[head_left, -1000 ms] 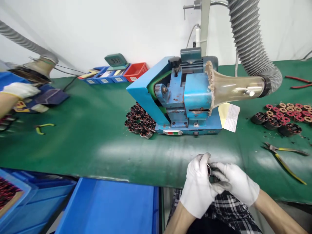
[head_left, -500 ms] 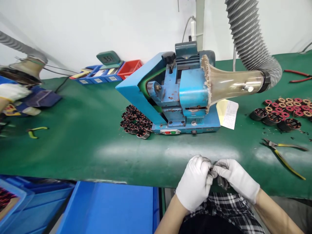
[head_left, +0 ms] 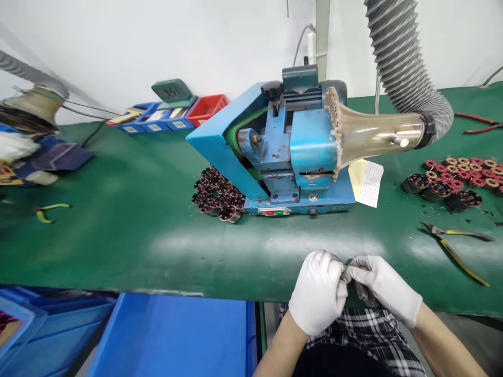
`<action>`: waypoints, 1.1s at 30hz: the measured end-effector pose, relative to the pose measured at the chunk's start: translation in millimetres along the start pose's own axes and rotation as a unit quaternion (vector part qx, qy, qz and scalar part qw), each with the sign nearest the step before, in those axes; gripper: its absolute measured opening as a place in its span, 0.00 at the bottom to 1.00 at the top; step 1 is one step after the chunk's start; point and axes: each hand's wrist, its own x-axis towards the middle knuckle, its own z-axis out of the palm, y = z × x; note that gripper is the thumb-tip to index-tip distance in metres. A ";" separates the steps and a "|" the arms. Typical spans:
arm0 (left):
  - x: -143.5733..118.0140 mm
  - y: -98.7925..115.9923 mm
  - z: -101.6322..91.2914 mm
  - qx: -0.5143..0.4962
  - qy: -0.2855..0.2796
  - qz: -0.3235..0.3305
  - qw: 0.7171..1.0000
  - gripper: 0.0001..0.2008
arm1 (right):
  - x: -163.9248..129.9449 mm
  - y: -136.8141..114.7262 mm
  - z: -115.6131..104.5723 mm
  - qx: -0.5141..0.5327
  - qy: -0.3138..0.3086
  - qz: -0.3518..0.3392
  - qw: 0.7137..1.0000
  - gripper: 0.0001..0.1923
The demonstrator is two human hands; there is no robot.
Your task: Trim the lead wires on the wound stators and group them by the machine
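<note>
My left hand, in a white glove, is closed with its fingers curled at the table's front edge. My right hand, gloved too with grey-stained fingertips, pinches against the left fingertips. Whatever sits between them is hidden by the gloves; I cannot make it out. Ahead of both hands stands a blue belt grinding machine. Cutting pliers with yellow handles lie spread to the right of my right hand.
Several wound motor cores in metal rings cluster left of the machine; more rings and red and tan cores lie at right. A paper note is by the base. Blue bins stand below the table edge. Another person's gloved hand shows far left.
Both hands stay together in nearly the same place, the left shifted slightly right. The view has moved a little, and items at the far left sit further left.
</note>
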 end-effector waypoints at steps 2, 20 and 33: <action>-0.3 -0.7 3.2 0.003 0.020 0.008 1.000 0.08 | -0.4 0.0 -0.6 -0.014 -0.005 0.001 1.000 0.11; 0.3 -5.5 7.8 -0.056 0.059 0.032 0.996 0.06 | -11.6 13.5 -14.0 -0.015 0.118 -0.114 0.986 0.11; -1.2 -3.8 6.3 -0.082 0.062 0.029 0.994 0.05 | -7.5 25.1 -5.0 0.023 0.270 -0.114 0.956 0.08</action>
